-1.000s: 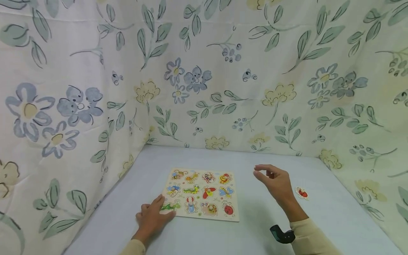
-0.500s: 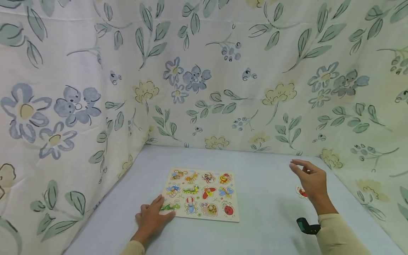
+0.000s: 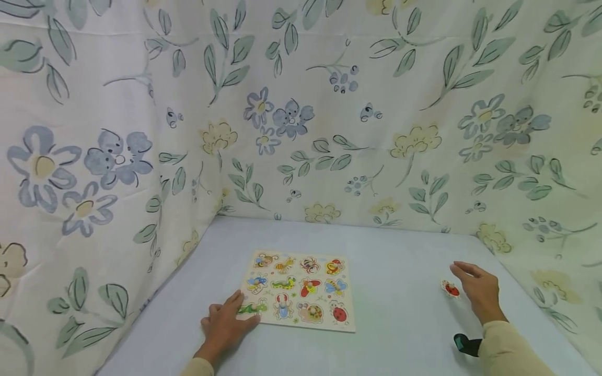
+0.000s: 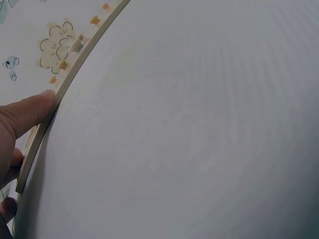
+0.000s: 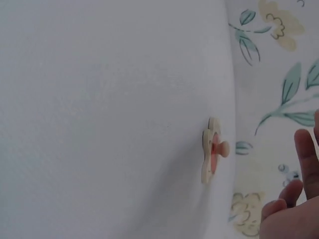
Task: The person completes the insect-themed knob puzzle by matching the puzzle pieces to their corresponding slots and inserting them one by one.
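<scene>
A pale wooden peg puzzle board [image 3: 324,325] with rows of colourful insect pictures lies on the table. My left hand [image 3: 226,326] grips its near left corner, fingers along the left side and thumb at the front edge. In the left wrist view the hand [image 4: 20,119] is at the board's rim [image 4: 75,69]. Far to the right lies a loose ladybug puzzle piece [image 3: 451,289]. My right hand [image 3: 482,293] hovers just right of it, fingers loosely bent and holding nothing. The right wrist view shows the piece's round knob [image 5: 224,149] facing up, apart from the fingers [image 5: 306,154].
The table [image 3: 400,261] has a pale cover. A floral curtain [image 3: 329,130] rises along its back and both sides. A small dark device [image 3: 466,344] sits at the right wrist.
My right hand has moved right, from beside the board to the ladybug piece, and come down lower. The left hand and board have stayed in place.
</scene>
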The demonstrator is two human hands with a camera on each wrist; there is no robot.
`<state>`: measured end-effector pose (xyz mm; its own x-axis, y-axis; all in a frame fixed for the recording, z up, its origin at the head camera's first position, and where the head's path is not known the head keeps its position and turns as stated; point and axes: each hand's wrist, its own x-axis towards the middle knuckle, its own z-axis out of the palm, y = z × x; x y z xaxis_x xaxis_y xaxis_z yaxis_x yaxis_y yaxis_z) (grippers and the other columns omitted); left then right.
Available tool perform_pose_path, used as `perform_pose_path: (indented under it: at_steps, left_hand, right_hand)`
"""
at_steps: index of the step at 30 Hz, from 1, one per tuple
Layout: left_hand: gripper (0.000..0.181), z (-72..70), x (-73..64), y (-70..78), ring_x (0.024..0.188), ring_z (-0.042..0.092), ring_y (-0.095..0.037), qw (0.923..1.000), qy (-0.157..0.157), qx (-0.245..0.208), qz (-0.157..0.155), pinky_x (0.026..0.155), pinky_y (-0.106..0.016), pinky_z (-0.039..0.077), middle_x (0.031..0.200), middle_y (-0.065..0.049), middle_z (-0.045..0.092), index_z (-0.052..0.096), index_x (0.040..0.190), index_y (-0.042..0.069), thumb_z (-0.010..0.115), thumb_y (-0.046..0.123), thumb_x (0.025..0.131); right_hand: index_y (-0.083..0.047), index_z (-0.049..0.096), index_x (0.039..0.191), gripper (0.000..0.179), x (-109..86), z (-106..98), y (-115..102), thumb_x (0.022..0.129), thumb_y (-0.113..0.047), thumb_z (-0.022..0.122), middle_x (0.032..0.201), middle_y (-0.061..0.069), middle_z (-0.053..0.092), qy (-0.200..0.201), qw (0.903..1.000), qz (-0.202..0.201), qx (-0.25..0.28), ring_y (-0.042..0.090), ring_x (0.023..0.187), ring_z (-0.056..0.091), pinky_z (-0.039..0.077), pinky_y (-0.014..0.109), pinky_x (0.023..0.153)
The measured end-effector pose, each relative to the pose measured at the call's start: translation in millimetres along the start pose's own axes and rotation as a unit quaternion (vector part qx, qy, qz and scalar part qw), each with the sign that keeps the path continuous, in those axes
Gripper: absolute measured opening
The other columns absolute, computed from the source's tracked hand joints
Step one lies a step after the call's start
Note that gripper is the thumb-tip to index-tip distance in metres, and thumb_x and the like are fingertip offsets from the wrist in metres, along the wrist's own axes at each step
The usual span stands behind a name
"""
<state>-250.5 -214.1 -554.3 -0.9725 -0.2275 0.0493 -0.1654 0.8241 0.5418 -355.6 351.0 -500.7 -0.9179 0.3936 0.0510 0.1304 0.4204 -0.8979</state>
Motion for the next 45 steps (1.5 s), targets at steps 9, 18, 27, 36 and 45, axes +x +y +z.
perform_pose_path:
  at_steps: [9,18,27,36,45]
  left_hand:
    - [0.089,1.0,-0.3,-0.3,0.106,0.037,-0.037,1.0000,0.004,-0.002,0.000,0.081,-0.055,0.026,0.148,-0.010,0.041,0.050,0.140,0.005,0.075,0.058,0.073]
    - [0.090,-2.5,-1.1,1.6,0.107,0.037,-0.036,1.0000,0.002,-0.005,-0.006,0.082,-0.056,0.026,0.149,-0.010,0.040,0.049,0.141,0.006,0.074,0.059,0.073]
    - [0.087,-3.1,-2.1,1.9,0.106,0.038,-0.034,0.9999,0.006,-0.011,-0.004,0.082,-0.053,0.026,0.149,-0.009,0.040,0.049,0.141,0.006,0.075,0.055,0.074]
    - [0.087,-2.3,-3.8,1.5,0.105,0.038,-0.034,0.9998,0.007,-0.015,-0.005,0.082,-0.053,0.025,0.148,-0.009,0.041,0.049,0.141,0.005,0.076,0.054,0.073]
    - [0.088,-1.4,-3.9,2.1,0.104,0.038,-0.035,0.9998,0.011,-0.015,-0.003,0.081,-0.054,0.026,0.147,-0.011,0.042,0.051,0.139,0.004,0.076,0.055,0.073]
  right_hand:
    - [0.001,0.059,0.129,0.065,9.3,2,17,0.090,-0.051,0.062,0.129,0.021,0.056,0.002,0.9990,0.017,-0.040,0.035,0.118,0.045,0.041,0.036,0.073]
    - [0.004,0.061,0.124,0.052,15.9,7,26,0.092,-0.037,0.063,0.126,0.026,0.056,-0.004,0.9939,0.052,-0.097,0.041,0.114,0.046,0.041,0.033,0.064]
    - [0.002,0.070,0.108,0.042,18.8,6,33,0.088,-0.035,0.069,0.117,0.025,0.062,-0.005,0.9877,0.022,-0.155,0.046,0.115,0.043,0.034,0.053,0.088]
    - [0.004,0.073,0.095,0.026,14.8,6,34,0.087,-0.020,0.069,0.090,0.017,0.071,0.003,0.9813,-0.053,-0.185,0.046,0.103,0.051,0.029,0.052,0.085]
    - [0.003,0.072,0.099,0.028,9.2,11,22,0.089,-0.021,0.065,0.105,0.025,0.066,0.057,0.9753,-0.107,-0.185,0.046,0.101,0.054,0.038,0.047,0.075]
